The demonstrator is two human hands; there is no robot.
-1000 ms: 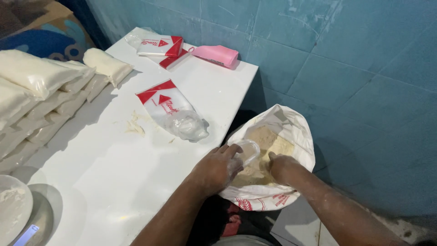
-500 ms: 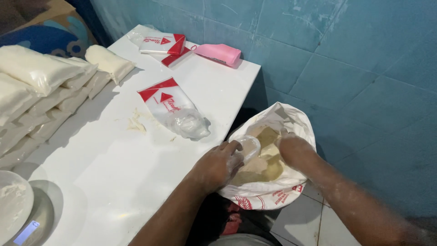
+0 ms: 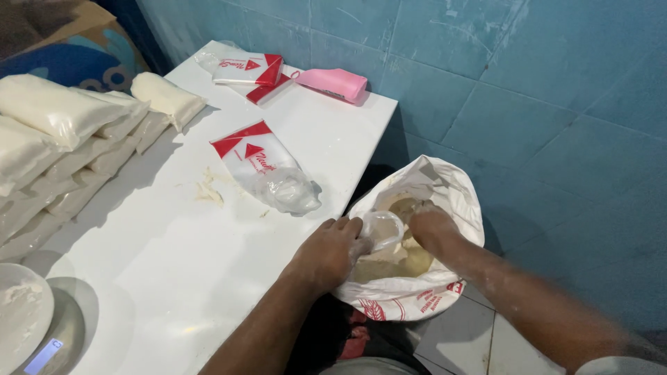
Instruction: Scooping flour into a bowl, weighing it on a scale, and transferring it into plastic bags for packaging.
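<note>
Small clear plastic bag (image 3: 381,229) held open over white flour sack (image 3: 455,208), off table's right edge. Left hand (image 3: 330,251) pinches bag rim; right hand (image 3: 429,226) dips into sack, grip hidden. Bag likely flimsy, slippery, light; hold by rim. Empty printed bag (image 3: 267,170) lies mid-table (image 3: 167,264).

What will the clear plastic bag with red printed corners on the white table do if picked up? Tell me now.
The clear plastic bag with red printed corners will probably flop: it lies flat and crumpled at its lower end. It looks nearly empty, so likely very light and apt to slide on the smooth white table. Its thin film could be slippery, more so for floury hands.
</note>
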